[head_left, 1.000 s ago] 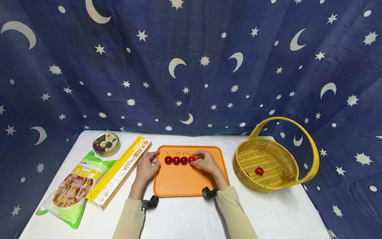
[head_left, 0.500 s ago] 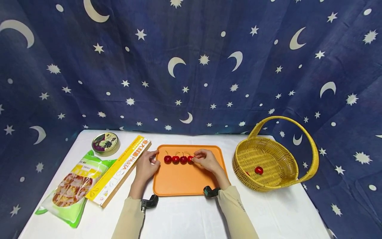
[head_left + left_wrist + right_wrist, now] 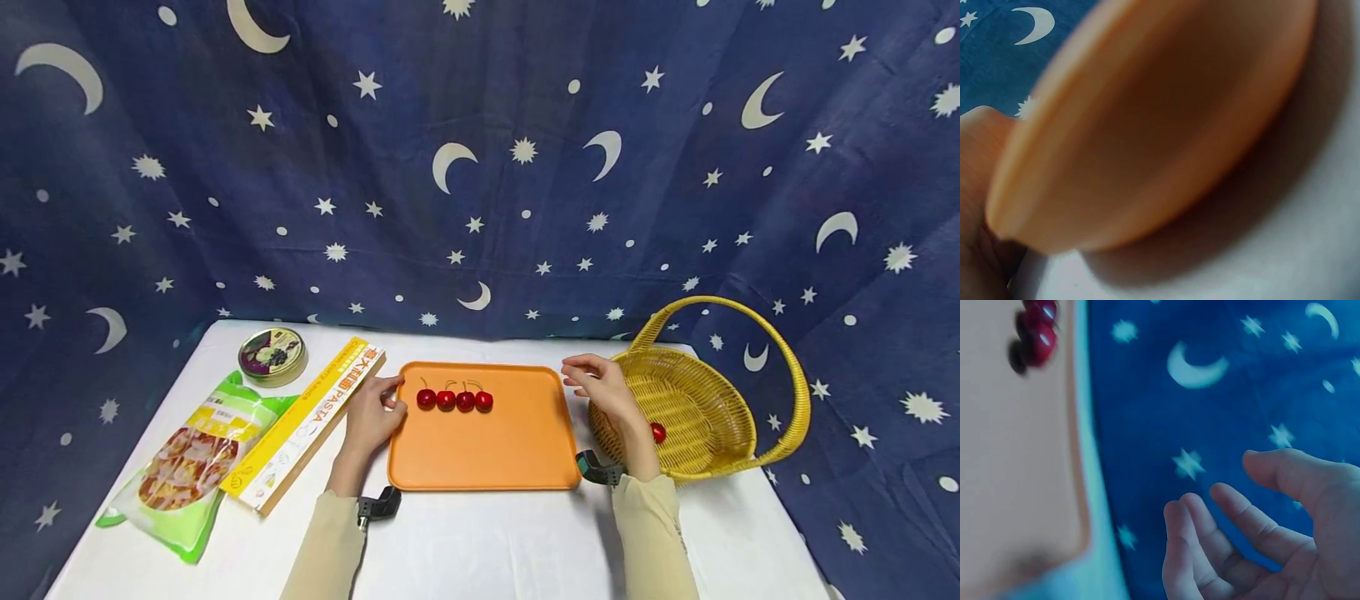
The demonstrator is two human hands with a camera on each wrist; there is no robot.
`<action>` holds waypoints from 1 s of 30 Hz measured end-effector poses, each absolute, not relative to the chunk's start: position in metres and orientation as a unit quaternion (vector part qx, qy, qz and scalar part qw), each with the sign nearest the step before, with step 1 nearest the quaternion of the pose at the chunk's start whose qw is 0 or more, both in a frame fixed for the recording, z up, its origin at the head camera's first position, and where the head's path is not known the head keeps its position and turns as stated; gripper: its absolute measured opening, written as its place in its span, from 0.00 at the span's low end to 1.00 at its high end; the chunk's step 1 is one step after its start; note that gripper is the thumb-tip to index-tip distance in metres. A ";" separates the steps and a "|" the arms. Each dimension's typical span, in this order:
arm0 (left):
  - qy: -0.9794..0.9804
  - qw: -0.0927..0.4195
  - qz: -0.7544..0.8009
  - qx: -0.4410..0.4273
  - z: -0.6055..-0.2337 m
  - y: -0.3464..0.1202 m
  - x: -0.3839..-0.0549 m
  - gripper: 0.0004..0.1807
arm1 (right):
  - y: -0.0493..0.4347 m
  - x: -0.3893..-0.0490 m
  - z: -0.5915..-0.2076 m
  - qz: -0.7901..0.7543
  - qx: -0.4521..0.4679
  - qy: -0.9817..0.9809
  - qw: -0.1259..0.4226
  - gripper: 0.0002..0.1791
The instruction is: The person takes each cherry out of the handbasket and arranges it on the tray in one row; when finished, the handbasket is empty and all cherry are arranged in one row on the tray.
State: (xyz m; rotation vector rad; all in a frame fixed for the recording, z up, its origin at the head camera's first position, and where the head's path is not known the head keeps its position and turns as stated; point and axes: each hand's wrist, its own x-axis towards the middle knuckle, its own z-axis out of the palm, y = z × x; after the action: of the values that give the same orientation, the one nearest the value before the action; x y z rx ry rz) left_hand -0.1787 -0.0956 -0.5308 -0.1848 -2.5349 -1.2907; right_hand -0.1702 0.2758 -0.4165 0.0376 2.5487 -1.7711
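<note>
Four-sided and orange, a tray [image 3: 480, 454] lies on the table, with several red cherries [image 3: 465, 401] in a row near its far left side, stems upward. My left hand [image 3: 371, 414] grips the tray's left rim with curled fingers and thumb; in the left wrist view the tray [image 3: 1147, 125] fills most of the picture. Beyond the tray's right edge, my right hand [image 3: 606, 392] overlaps the near left rim of a yellow wicker basket [image 3: 697, 392]. Its fingers [image 3: 1260, 525] are spread and relaxed, with nothing between them. Another cherry [image 3: 657, 432] sits in the basket, partly hidden by the wrist.
Left of the tray lie a long pasta box [image 3: 307, 425] and a green plastic food bag [image 3: 195, 467]. A round tin [image 3: 273, 357] stands behind the bag. The basket's tall handle [image 3: 795, 375] arches over the right side. A blue star-patterned curtain [image 3: 480, 167] hangs behind the table.
My right hand has let go of the rightmost cherry and moved right, from over the tray to the basket's left rim. The left hand stays at the tray's rim.
</note>
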 end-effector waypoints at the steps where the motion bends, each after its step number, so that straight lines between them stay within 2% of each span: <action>1: -0.881 0.147 -0.445 -0.064 -0.531 -0.096 -0.179 0.24 | 0.283 -0.169 -0.414 -0.569 0.017 0.822 0.016 0.20; 11: -0.886 0.139 -0.439 -0.058 -0.532 -0.101 -0.175 0.24 | 0.339 -0.164 -0.399 -0.522 0.063 0.850 0.047 0.24; 21: -0.883 0.147 -0.443 -0.057 -0.531 -0.095 -0.179 0.24 | 0.419 -0.167 -0.408 -0.523 0.059 0.829 0.187 0.30; 26: -0.885 0.140 -0.441 -0.049 -0.531 -0.094 -0.181 0.24 | 0.432 -0.167 -0.413 -0.482 0.092 0.844 0.216 0.27; 30: -0.886 0.134 -0.442 -0.046 -0.530 -0.093 -0.181 0.24 | 0.432 -0.165 -0.410 -0.455 0.112 0.855 0.223 0.20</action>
State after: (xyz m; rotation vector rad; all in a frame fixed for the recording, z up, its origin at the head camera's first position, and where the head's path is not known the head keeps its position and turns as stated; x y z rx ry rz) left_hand -0.1807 -0.0932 -0.5303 -0.1326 -2.5688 -1.2808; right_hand -0.1646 0.4315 -0.4099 0.3081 2.3607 -1.2574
